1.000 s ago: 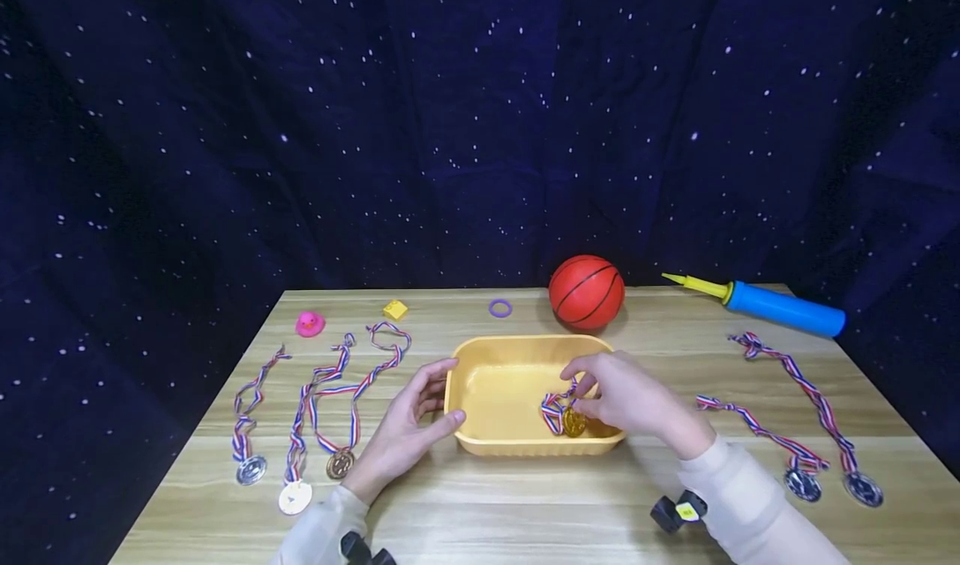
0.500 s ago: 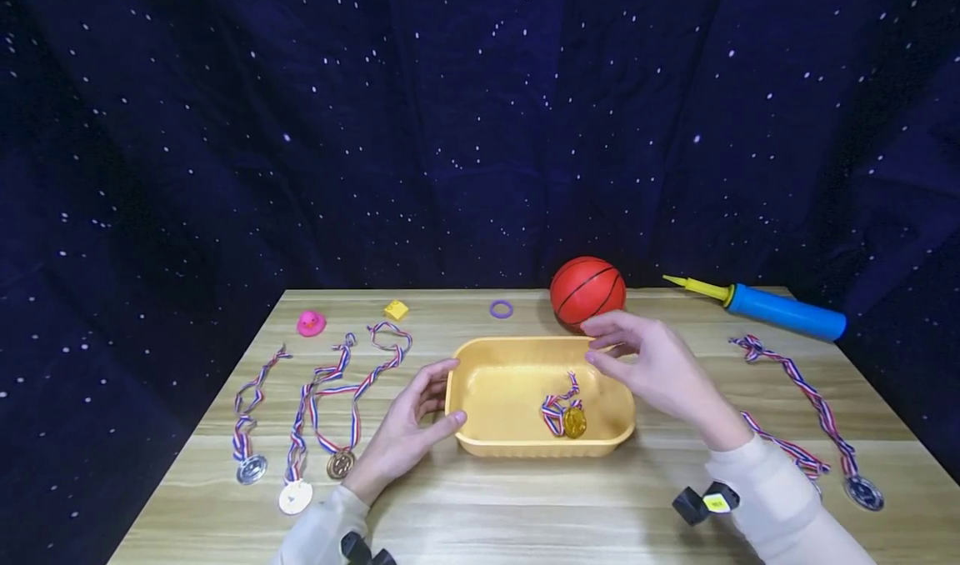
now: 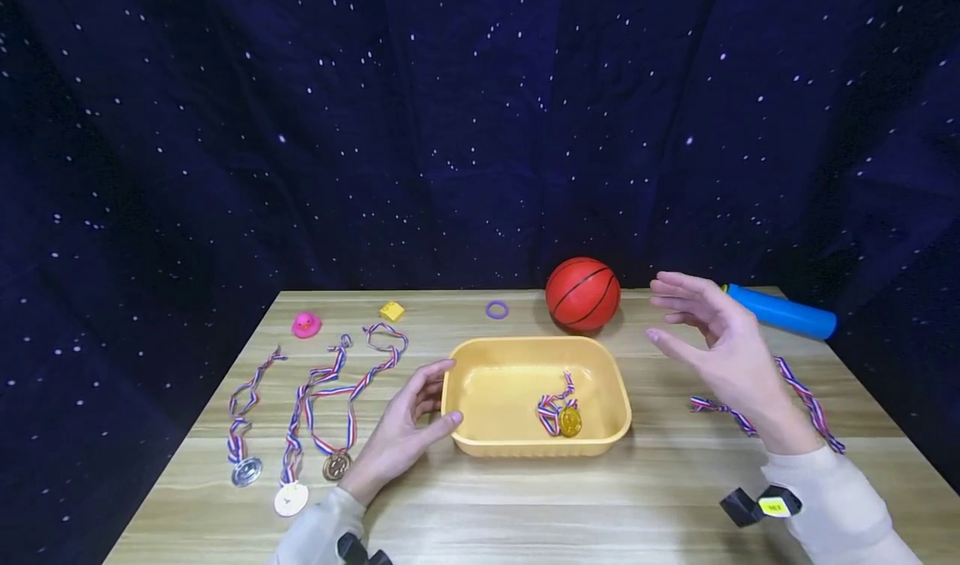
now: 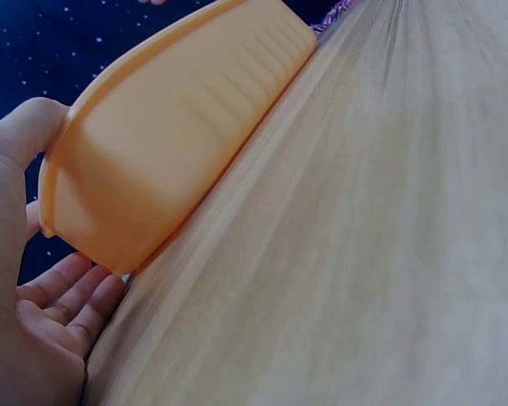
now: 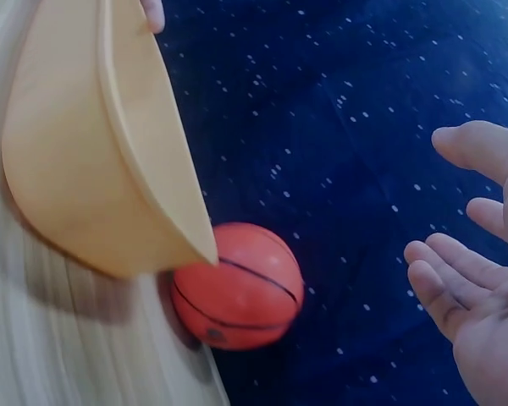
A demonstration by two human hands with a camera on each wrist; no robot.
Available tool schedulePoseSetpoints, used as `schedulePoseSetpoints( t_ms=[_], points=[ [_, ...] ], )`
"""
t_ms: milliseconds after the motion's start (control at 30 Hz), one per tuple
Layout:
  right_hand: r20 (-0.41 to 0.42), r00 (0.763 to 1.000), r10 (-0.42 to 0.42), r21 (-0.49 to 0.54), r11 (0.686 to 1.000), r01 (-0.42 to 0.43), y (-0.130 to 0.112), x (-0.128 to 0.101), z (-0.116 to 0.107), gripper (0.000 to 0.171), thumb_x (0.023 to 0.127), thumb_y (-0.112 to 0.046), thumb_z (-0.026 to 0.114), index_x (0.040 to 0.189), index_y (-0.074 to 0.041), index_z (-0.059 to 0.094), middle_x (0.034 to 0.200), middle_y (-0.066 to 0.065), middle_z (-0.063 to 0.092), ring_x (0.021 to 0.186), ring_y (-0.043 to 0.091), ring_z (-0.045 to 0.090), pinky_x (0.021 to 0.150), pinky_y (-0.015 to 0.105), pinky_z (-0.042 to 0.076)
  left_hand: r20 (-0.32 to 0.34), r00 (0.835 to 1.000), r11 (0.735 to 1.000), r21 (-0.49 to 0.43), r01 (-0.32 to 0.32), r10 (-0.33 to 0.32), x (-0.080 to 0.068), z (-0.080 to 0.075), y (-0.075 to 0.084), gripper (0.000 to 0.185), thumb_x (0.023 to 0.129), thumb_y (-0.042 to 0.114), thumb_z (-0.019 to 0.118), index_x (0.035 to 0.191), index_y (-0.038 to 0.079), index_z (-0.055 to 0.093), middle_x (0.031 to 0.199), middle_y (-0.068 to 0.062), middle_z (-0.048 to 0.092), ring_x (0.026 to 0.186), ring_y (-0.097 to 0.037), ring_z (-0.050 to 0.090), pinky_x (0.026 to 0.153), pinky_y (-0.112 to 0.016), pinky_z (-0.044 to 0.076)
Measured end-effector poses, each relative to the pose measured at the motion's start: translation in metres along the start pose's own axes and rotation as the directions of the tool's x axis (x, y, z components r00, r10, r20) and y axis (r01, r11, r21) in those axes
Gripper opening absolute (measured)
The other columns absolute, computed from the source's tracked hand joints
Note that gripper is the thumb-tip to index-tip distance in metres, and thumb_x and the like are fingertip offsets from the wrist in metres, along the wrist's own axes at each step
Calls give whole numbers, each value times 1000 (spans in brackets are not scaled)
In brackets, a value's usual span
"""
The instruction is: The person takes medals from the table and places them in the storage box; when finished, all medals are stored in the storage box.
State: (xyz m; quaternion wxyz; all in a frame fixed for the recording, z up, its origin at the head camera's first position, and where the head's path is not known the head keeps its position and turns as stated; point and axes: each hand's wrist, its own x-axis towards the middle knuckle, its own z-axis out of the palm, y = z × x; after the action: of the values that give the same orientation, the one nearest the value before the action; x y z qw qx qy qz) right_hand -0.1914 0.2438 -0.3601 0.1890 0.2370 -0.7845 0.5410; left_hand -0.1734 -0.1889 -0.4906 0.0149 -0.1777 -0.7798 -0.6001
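A yellow plastic tray (image 3: 480, 443) (image 4: 152, 161) (image 5: 76, 144) sits mid-table with a gold medal (image 3: 569, 421) and its striped ribbon inside. My left hand (image 3: 405, 432) (image 4: 25, 279) rests against the tray's left end, thumb on the rim and fingers loosely spread. My right hand (image 3: 720, 348) (image 5: 483, 271) hovers open and empty above the table, right of the tray, in front of a blue pump (image 3: 783, 311). An orange basketball (image 3: 582, 293) (image 5: 237, 288) stands just behind the tray.
Three ribboned medals (image 3: 330, 398) lie on the left of the wooden table (image 3: 525, 507); more medal ribbons (image 3: 795, 394) lie on the right, partly behind my right hand. A pink duck (image 3: 306, 324), a yellow block (image 3: 392, 310) and a purple ring (image 3: 497, 309) sit near the back edge.
My right hand let go of the gold medal in the tray, then rose and moved right toward the pump. The left hand stayed at the tray.
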Motion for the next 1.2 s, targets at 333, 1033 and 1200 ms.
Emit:
schedulePoseSetpoints(
  t_ms=[333, 1033, 1200],
  points=[
    [-104, 995, -1, 57, 998, 7, -1, -24, -47, 76, 88, 26, 77, 157, 1, 57, 150, 7, 71, 126, 14, 73, 103, 16, 57, -1, 1000, 1000, -11, -17, 17, -1, -1, -1, 76, 99, 14, 84, 165, 19, 48, 151, -19, 64, 137, -38, 62, 116, -35, 54],
    [-168, 981, 97, 82, 993, -84, 40, -110, -92, 85, 82, 37, 72, 159, 10, 50, 146, 5, 74, 127, 9, 73, 107, 12, 53, 4, 1000, 1000, -20, -7, 7, 1, 0, -1, 77, 98, 15, 85, 165, 19, 48, 153, -19, 62, 139, -37, 61, 117, -34, 53],
    [-145, 980, 139, -106, 982, -155, 51, -127, -98, 82, 86, 27, 78, 160, 3, 52, 148, -5, 72, 126, 1, 71, 104, 6, 50, 5, 1000, 1000, -22, -12, 12, 1, -1, -2, 76, 99, 15, 85, 165, 20, 48, 154, -19, 62, 140, -37, 60, 117, -34, 53]
  ],
)
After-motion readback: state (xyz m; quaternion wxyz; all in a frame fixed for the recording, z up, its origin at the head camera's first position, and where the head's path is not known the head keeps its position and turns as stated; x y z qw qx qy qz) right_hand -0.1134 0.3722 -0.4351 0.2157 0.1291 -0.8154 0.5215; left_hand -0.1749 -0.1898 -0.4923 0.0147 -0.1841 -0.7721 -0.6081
